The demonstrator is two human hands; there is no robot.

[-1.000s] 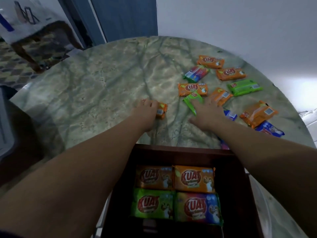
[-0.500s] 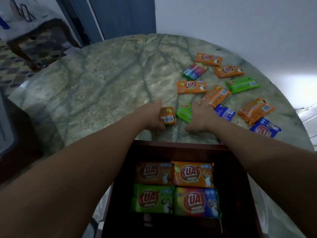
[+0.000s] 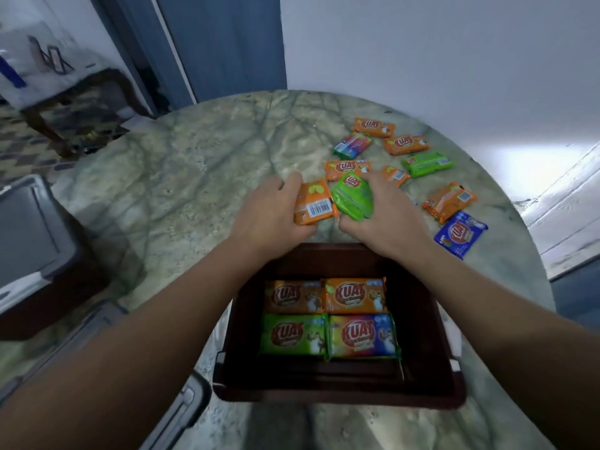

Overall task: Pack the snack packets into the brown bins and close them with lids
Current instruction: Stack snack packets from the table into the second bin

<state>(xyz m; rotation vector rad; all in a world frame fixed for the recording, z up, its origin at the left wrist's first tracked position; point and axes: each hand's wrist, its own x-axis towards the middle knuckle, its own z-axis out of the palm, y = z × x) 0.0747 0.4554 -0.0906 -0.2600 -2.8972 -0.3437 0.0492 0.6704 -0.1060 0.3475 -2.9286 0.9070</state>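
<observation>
Left hand [image 3: 269, 219] is clamped on an orange packet [image 3: 314, 203]: fingers curled round its left edge, barcode side facing us, packet tilted and lifted off the table [image 3: 194, 177]. Right hand [image 3: 386, 219] grips a green packet [image 3: 352, 196], fingers wrapped over its right side, logo end pointing away from us. The two packets touch edge to edge between the hands, just past the far rim of the brown bin [image 3: 418, 319].

Both forearms reach forward from the bottom corners and converge over the bin, wrists roughly level, backs of the hands up. We see no thumb on the right hand, so how it pinches underneath we cannot tell.

Bin sits open at the near table edge, directly below the hands. Inside lie four packets flat in a two-by-two grid: two orange ones [image 3: 355, 295] at the far side, a green one [image 3: 292, 334] near left, a rainbow-coloured one [image 3: 362, 336] near right.

Further out, loose packets lie scattered on the right part of the table: an orange one [image 3: 347, 168] just beyond the held pair, a rainbow one [image 3: 353, 145], more orange ones [image 3: 374, 127], a green one [image 3: 428, 163], and a blue one [image 3: 461, 233] near the right edge, well apart from the right hand.

Grey lids [image 3: 29, 228] sit off to the left, partly blurred.
</observation>
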